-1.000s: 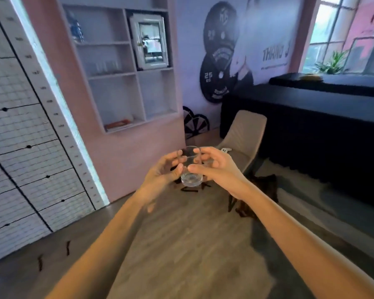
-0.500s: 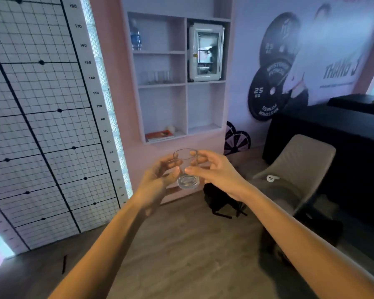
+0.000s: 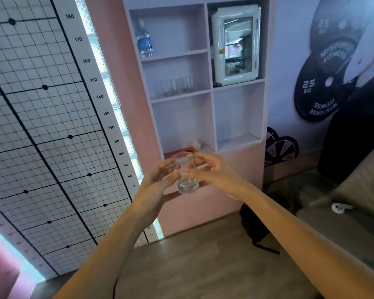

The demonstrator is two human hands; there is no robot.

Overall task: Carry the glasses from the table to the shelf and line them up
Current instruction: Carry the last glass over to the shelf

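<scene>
A clear drinking glass [image 3: 185,175] is held upright in front of me, at the centre of the view. My left hand [image 3: 158,182] grips it from the left and my right hand [image 3: 209,173] from the right, fingers on its sides. Straight ahead is the white wall shelf [image 3: 212,87]. On its middle left board stand a few clear glasses [image 3: 177,86] in a row. The table is out of view.
A water bottle [image 3: 144,39] stands on the top left board, and a white cabinet [image 3: 235,44] fills the top right bay. A red flat item [image 3: 177,152] lies on the lowest left board. A grey chair [image 3: 354,203] and a black bag [image 3: 255,225] are at the right.
The view has swung left and closer to the shelf, which now fills the middle. Both hands keep the same hold on the glass.
</scene>
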